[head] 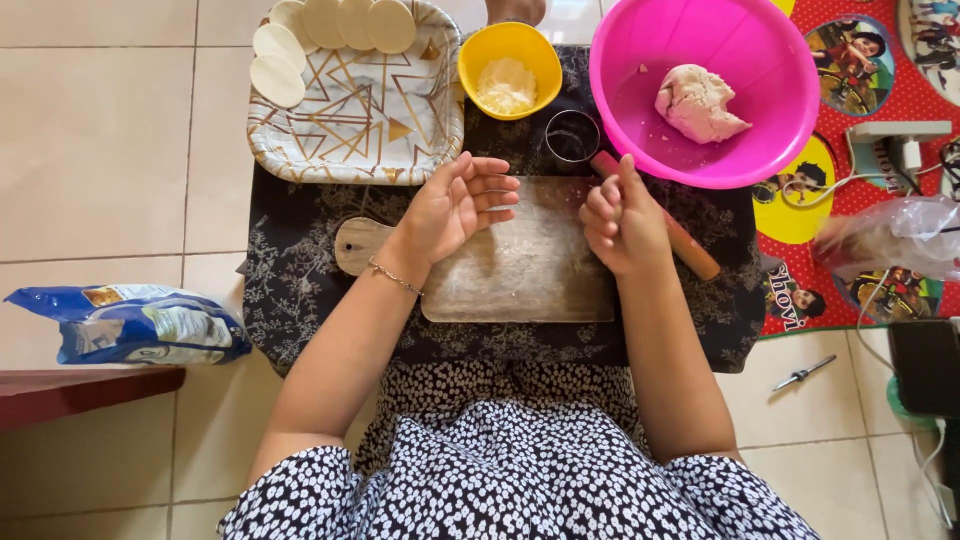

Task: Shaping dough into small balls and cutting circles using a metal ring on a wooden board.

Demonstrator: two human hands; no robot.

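Spotted dress fabric fills the near edge of the head view, both forearms reaching forward from it. Left hand, a thin bracelet at the wrist, hovers over the wooden rolling board, palm turned inward, fingers loosely spread and holding nothing. Right hand is curled into a loose fist over the board's right end, thumb up; whether it pinches anything I cannot tell. Board surface between the hands is dusted with flour.

Just beyond the right hand and passing under it lies a wooden rolling pin, slanting away to the right. Ahead of the gap between the hands stands a round metal cutter ring, and beyond it a yellow bowl of flour. Ahead-right of the right hand, a pink bowl holds a lump of dough. Ahead of the left hand, a patterned paper tray carries cut dough rounds along its far edge. Everything sits on a dark floral cloth over tiled floor. Well left of the left hand lies a blue bag.
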